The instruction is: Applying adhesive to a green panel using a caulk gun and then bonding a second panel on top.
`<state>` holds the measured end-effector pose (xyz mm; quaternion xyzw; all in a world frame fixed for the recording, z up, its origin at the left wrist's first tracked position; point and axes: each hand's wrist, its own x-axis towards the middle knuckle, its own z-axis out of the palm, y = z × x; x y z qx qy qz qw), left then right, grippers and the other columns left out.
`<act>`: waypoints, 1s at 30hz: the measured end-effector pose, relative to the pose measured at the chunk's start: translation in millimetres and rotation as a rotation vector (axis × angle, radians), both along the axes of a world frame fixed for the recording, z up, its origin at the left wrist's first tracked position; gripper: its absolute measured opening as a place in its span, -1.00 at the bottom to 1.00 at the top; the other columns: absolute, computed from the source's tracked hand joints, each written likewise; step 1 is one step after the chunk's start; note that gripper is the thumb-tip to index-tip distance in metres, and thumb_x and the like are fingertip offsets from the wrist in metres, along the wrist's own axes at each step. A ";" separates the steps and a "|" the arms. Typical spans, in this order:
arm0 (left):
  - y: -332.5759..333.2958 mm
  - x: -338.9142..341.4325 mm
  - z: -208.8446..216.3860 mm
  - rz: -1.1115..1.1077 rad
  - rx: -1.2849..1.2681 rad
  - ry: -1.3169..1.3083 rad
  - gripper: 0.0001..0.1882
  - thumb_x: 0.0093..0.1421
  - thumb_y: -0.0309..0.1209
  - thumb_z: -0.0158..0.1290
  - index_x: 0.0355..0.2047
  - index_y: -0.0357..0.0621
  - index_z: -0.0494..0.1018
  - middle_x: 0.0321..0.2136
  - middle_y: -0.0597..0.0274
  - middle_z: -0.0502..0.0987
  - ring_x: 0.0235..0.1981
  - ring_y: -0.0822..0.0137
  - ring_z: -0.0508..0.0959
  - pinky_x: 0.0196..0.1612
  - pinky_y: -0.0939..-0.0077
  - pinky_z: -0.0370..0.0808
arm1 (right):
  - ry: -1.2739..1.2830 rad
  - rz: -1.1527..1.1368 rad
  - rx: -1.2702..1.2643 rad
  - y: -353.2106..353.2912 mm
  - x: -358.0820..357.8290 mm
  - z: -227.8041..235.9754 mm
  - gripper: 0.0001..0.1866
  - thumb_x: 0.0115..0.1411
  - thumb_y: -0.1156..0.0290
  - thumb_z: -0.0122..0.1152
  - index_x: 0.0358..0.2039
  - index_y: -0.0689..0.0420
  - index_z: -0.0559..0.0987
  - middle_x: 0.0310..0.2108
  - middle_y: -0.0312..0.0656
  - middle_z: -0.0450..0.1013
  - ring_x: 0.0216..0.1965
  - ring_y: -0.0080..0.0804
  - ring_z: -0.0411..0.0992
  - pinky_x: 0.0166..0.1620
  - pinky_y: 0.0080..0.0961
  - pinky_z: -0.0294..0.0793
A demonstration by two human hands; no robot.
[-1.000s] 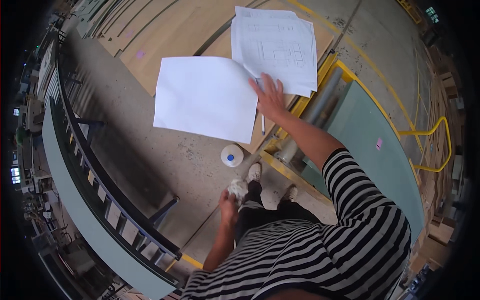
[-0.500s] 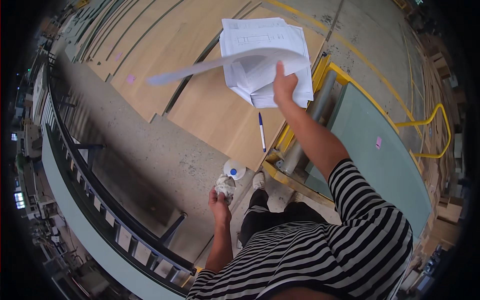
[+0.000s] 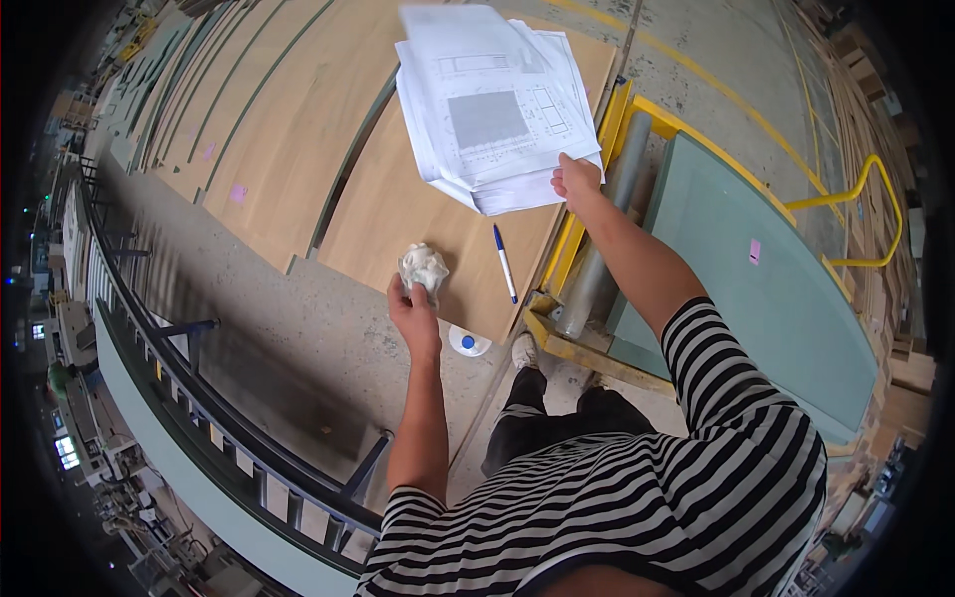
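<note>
A stack of white paper sheets with line drawings lies on wooden boards in front of me. My right hand is closed at the stack's near right corner, thumb and fingers pinching a sheet's edge. The top sheet's far end is raised and blurred. My left hand grips a crumpled white rag over the near edge of the board. Between the hands, a blue-and-white pen lies on the wood.
Wide wooden boards spread ahead and left. A clear container with a blue cap stands below the board's near edge. At right are a yellow frame with a metal roller and a green panel. A dark railing curves at left.
The sheet that was swinging over the stack now lies mostly flat on it. My right hand has moved down to the corner. My left hand has risen with the rag toward the board.
</note>
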<state>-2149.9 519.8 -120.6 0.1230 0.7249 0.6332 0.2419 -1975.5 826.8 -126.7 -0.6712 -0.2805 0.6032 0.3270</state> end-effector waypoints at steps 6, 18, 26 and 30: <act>18.4 -6.8 -0.6 -0.308 -0.169 0.540 -0.39 0.19 -0.45 0.05 0.22 -0.33 0.14 -0.02 -0.15 0.40 -0.05 0.10 0.44 0.04 0.31 0.37 | -0.030 0.114 -0.012 -21.9 35.9 1.0 -0.75 0.20 0.22 0.20 -0.29 0.15 0.49 -0.47 -0.23 0.47 -0.55 -0.48 0.43 -0.54 -0.58 0.41; -4.4 14.5 20.7 -0.254 -0.544 0.832 -0.23 0.11 -0.24 0.18 0.27 -0.15 0.10 0.19 -0.38 0.12 0.22 -0.27 0.16 0.22 0.00 0.16 | -0.242 0.800 0.394 -210.9 106.0 15.6 -0.74 0.14 0.30 0.24 -0.25 0.22 0.58 -0.48 -0.15 0.55 -0.47 -0.47 0.49 -0.34 -0.48 0.47; -3.1 -6.8 12.6 -0.200 -0.431 0.985 -0.44 0.16 -0.17 0.12 0.10 -0.20 0.36 0.03 -0.31 0.37 0.05 -0.25 0.37 0.09 -0.02 0.32 | -0.326 1.028 0.378 -283.8 159.9 24.8 -0.69 0.11 0.21 0.24 -0.54 0.22 0.52 -0.61 -0.03 0.42 -0.57 -0.29 0.43 -0.43 -0.33 0.36; 31.1 -21.8 -1.0 -0.314 -0.408 0.999 -0.51 0.23 -0.16 0.03 0.00 -0.31 0.42 -0.05 -0.14 0.47 -0.03 -0.14 0.46 0.05 0.09 0.38 | -0.577 0.924 0.254 -340.4 264.4 34.0 -0.53 0.16 0.04 0.13 -0.60 0.24 0.47 -0.61 0.05 0.40 -0.53 -0.02 0.40 -0.39 -0.20 0.35</act>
